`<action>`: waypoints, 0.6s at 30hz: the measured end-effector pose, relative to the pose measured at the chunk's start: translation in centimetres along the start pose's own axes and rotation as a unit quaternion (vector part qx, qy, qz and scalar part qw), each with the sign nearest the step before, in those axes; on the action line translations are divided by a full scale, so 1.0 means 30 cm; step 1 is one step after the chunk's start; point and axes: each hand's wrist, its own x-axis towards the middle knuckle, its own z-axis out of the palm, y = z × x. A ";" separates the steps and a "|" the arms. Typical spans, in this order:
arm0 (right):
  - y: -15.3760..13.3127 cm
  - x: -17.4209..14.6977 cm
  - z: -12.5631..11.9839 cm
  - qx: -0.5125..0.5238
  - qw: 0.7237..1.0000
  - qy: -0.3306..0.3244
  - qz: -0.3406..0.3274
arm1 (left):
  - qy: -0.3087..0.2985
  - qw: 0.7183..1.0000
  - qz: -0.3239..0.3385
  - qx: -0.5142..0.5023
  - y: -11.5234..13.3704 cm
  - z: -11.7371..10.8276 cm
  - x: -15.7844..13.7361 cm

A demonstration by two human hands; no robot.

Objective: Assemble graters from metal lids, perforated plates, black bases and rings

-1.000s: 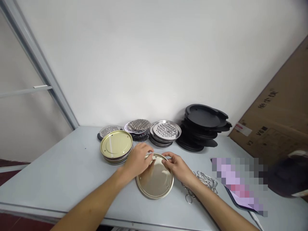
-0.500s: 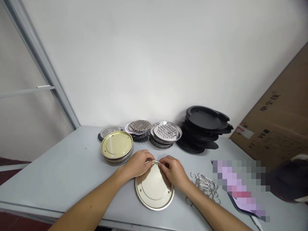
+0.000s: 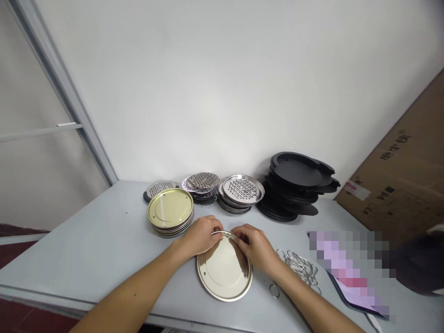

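A round, pale gold metal lid (image 3: 227, 273) with a raised rim lies tilted on the table in front of me. My left hand (image 3: 204, 236) pinches its far rim from the left, fingertips closed. On the right, my right hand (image 3: 255, 245) has thumb and fingers closed on the same rim. A short strip of rim shows between both fingertips. One small hole is visible low on the lid's left side. Whether a small part is hidden under the fingertips I cannot tell. Beyond my left hand stands a stack of similar gold lids (image 3: 169, 208).
Behind are perforated discs (image 3: 204, 181), a stack of grater discs (image 3: 243, 190) and stacked black round trays (image 3: 298, 171). Wire rings with loops (image 3: 301, 268) lie right of my forearm, a single ring (image 3: 274, 291) beside it. A blurred phone-like device (image 3: 357, 286) and a cardboard box (image 3: 391, 185) are right.
My fingertips are slightly farther apart along the rim, the right hand having shifted right. The lower right hole of the lid no longer shows. The whole view has moved a little.
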 end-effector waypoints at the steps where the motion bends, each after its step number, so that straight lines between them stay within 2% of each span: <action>1: -0.002 -0.001 -0.004 -0.003 1.000 -0.003 -0.001 | -0.001 1.000 -0.002 -0.001 0.001 0.000 -0.001; 18: -0.019 0.000 -0.015 -0.009 1.000 -0.014 0.003 | 0.001 1.000 -0.009 -0.015 -0.006 0.005 0.005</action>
